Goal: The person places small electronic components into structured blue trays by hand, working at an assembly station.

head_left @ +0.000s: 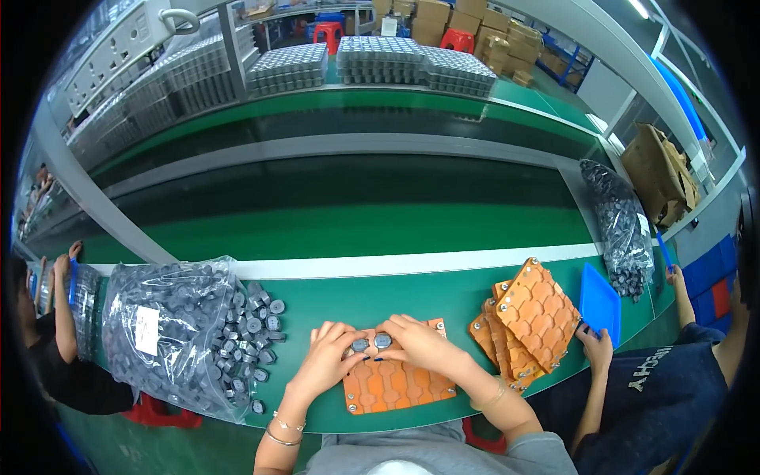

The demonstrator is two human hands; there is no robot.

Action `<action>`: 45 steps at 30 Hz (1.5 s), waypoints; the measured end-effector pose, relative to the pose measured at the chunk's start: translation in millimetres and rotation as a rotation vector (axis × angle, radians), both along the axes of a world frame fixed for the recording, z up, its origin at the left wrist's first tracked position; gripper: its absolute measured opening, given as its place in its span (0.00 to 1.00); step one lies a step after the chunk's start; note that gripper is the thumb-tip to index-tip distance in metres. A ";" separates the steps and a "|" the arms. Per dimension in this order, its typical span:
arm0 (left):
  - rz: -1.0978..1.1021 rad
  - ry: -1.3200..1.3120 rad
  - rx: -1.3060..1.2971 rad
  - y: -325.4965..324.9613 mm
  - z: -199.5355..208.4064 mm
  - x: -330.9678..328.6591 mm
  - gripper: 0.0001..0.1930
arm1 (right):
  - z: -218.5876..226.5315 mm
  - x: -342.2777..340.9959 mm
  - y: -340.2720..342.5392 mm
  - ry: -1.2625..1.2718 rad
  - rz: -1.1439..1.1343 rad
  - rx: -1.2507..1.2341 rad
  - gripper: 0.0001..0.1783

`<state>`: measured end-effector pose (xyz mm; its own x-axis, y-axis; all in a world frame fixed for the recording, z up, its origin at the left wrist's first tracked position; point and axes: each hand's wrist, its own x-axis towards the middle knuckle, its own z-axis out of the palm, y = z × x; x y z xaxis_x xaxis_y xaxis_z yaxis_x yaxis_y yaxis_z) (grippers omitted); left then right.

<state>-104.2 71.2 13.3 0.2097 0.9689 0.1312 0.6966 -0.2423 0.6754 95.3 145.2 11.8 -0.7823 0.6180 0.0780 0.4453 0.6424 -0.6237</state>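
An orange fixture plate (400, 388) with rows of shaped hollows and metal studs at its corners lies on the green bench in front of me. Over its far left part, my left hand (326, 355) pinches a small round dark grey part (360, 345) between thumb and fingers. Close beside it, my right hand (419, 344) pinches a second small round grey part (383, 340). Whether the two parts rest in hollows, I cannot tell. Left of my hands, a heap of similar grey parts (253, 324) spills from a large clear plastic bag (170, 340).
To the right stands a stack of orange plates (534, 317), beside a blue tray (599, 305) and a co-worker's hand (595, 344). Another filled bag (617, 222) lies behind. A conveyor (364, 198) runs beyond the bench's white edge. Trays of parts (380, 59) are stacked further back.
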 end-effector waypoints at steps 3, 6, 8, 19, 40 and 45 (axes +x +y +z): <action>-0.004 0.015 0.034 1.8 -0.1 -0.9 0.16 | -1.7 2.4 5.0 -0.005 0.021 -0.051 0.16; -0.045 0.060 0.056 2.4 -1.6 -1.5 0.15 | -2.3 2.1 1.5 0.001 0.002 -0.029 0.14; -0.056 0.040 0.058 4.3 -5.2 -5.6 0.15 | -1.6 2.7 1.6 0.012 -0.009 -0.061 0.14; -0.029 0.069 0.154 -4.3 -14.0 -5.5 0.16 | -2.6 2.4 -1.9 0.090 -0.058 -0.147 0.14; 0.068 -0.033 0.056 -9.6 -8.7 -9.2 0.25 | 23.6 2.8 -2.8 0.008 -0.092 -0.556 0.36; 0.462 0.221 0.270 -16.7 10.4 -63.3 0.23 | 12.2 29.4 -1.6 0.130 -0.244 -0.097 0.33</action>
<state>-167.5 54.5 23.7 -0.1771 0.9047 0.3875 0.8884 -0.0225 0.4585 124.7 143.6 23.9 -0.5972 0.7960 0.0990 0.4916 0.4608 -0.7389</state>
